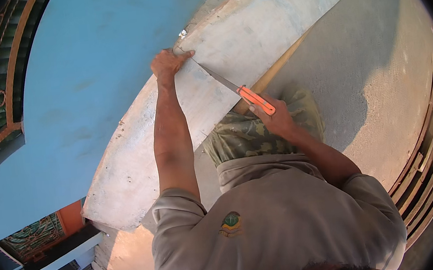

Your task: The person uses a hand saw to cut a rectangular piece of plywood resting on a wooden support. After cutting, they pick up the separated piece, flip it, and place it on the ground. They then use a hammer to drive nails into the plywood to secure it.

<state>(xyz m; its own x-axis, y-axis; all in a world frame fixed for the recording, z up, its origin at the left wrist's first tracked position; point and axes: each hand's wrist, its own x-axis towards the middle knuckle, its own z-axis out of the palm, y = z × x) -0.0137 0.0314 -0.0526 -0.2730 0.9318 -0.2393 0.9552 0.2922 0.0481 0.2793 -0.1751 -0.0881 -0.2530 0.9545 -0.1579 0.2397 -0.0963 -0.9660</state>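
Note:
A long, pale, whitish board (274,29) stretches diagonally in front of me, from lower left to upper right. My right hand (277,119) is closed round the orange handle of a handsaw (256,100). The saw's thin blade slants up and left across the board, along a straight line between two stretches of its surface. At the board's far edge, near the blade's tip end, my left hand (168,63) grips the board, thumb stretched over the top toward the blade. The fingertips beyond that edge are hidden.
A blue wall (101,47) rises beyond the board, with ornate metal grilles at left. A yellowish wooden strip (285,62) runs under the board's near side. My camouflage-clad legs (238,138) are close to that edge. Slatted bars (425,166) stand at right on concrete ground.

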